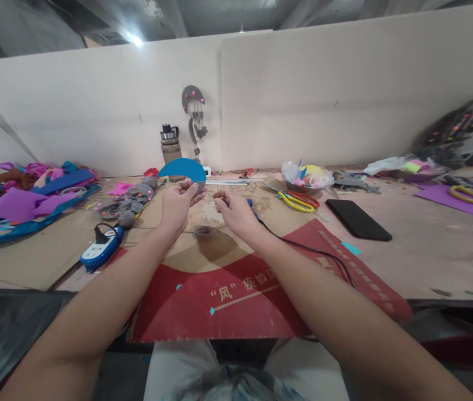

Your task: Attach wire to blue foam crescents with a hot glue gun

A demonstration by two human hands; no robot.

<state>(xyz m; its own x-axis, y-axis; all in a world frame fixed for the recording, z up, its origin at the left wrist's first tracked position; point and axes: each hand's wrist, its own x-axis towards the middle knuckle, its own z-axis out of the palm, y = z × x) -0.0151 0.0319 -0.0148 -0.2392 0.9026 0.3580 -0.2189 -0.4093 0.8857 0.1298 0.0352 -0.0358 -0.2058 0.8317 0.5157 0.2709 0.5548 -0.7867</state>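
My left hand (181, 200) is closed on a blue crescent-shaped piece (184, 167), which looks like felt. It is held up above the middle of the table, with a grey part showing at its lower right. My right hand (233, 209) is a little to the right, thumb and fingers pinched together; whatever they hold, if anything, is too small to make out. Just beyond that wrist shows a blue tool handle (250, 203), with a black cord running off to the right. Between and below the hands lies a small round dark object (201, 231) on the cardboard.
Red-printed cardboard (236, 312) covers the front of the table. On the left are a blue-and-white power strip (101, 249), grey felt pieces (125, 203) and a colourful scrap pile (31, 195). Yellow-handled scissors (297, 201) and a black phone (358, 219) lie right; a bottle (170, 145) stands behind.
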